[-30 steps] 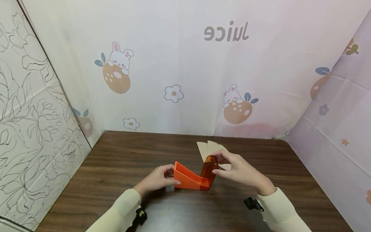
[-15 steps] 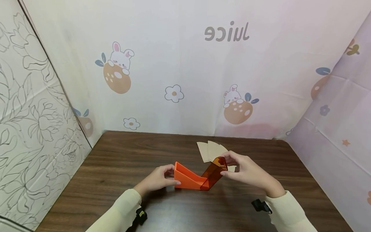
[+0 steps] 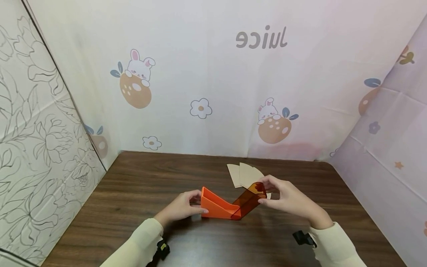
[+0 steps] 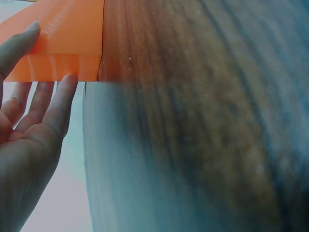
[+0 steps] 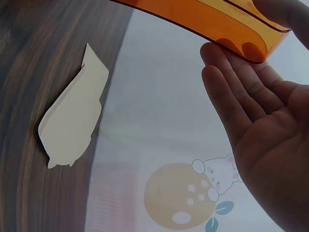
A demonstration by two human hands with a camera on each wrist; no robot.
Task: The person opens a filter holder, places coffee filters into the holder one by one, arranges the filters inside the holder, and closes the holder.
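Note:
An orange filter-paper box (image 3: 215, 208) stands on the table, its narrow back end to the left and its low open front to the right. My left hand (image 3: 180, 205) holds that end, thumb on the near side; the left wrist view shows the thumb and fingertips against the orange wall (image 4: 72, 34). A see-through amber lid (image 3: 247, 203) joins the box at its low right end and leans up to the right, swung open. My right hand (image 3: 288, 196) pinches the lid's free end, with the thumb and fingers on opposite sides of the amber plastic (image 5: 207, 19).
Behind the lid lie several beige cone coffee filters (image 3: 248, 175), fanned out and partly hidden by the lid and right hand. The brown wooden table (image 3: 160, 170) ends at a printed cloth backdrop (image 3: 200, 74), with more cloth along both sides.
My right hand has moved right, tipping the amber lid from nearly upright to a lower slant away from the box. The left hand and orange box have stayed put.

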